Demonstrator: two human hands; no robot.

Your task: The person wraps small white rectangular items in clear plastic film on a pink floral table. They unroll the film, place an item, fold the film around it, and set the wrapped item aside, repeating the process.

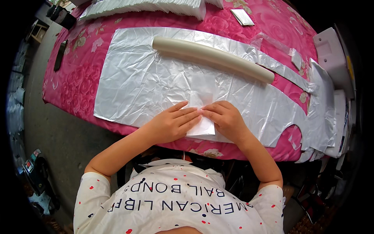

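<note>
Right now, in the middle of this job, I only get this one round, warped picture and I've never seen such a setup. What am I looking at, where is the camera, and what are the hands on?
There is no machine here: a person works with two bare hands. The camera sits on their head and looks down, and its wide lens bends the edges.

The left hand and right hand press flat on a small folded white piece. It lies on a large crinkled silvery plastic sheet spread over a pink flowered table cover.

Further back, a long pale roll rests on the sheet. White stacked sheets lie along the far edge.
</note>
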